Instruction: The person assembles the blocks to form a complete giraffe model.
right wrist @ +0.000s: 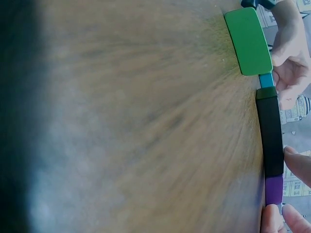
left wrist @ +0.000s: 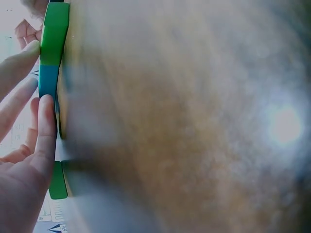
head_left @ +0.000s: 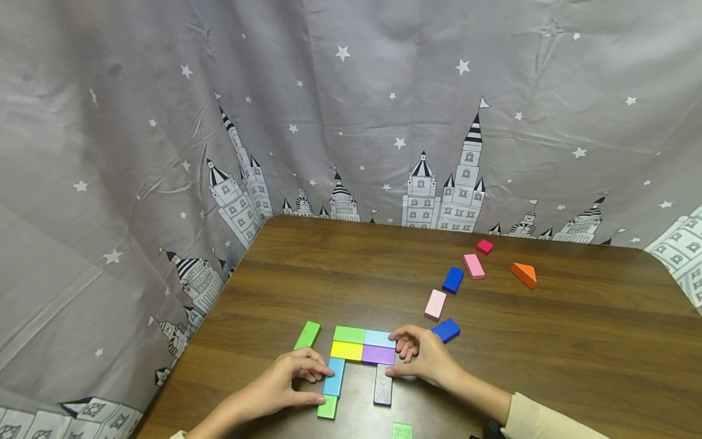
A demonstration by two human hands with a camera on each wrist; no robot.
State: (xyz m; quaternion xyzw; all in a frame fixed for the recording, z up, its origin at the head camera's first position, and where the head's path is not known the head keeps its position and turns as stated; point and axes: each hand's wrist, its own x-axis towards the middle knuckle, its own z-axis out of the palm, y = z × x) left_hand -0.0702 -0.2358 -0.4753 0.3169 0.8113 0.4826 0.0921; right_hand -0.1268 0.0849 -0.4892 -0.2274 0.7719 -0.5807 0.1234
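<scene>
The sky-blue block (head_left: 334, 379) and the small green block (head_left: 327, 408) are touched from the outer side by the left hand (head_left: 290, 381), its thumb and fingers apart with nothing clamped between them, seemingly so that the pair is kept in line. By the right hand (head_left: 428, 360), also spread, the pale blue block (head_left: 378, 338) is touched with a fingertip and the black block (head_left: 382, 389) with the thumb, probably to keep edges flush. Between both grips, the yellow block (head_left: 347, 351) and purple block (head_left: 378, 355) are laid end to end.

The yellow block (head_left: 346, 350) and purple block (head_left: 378, 355) are plain — the grey curtain (head_left: 351, 94) white-starred.
</scene>
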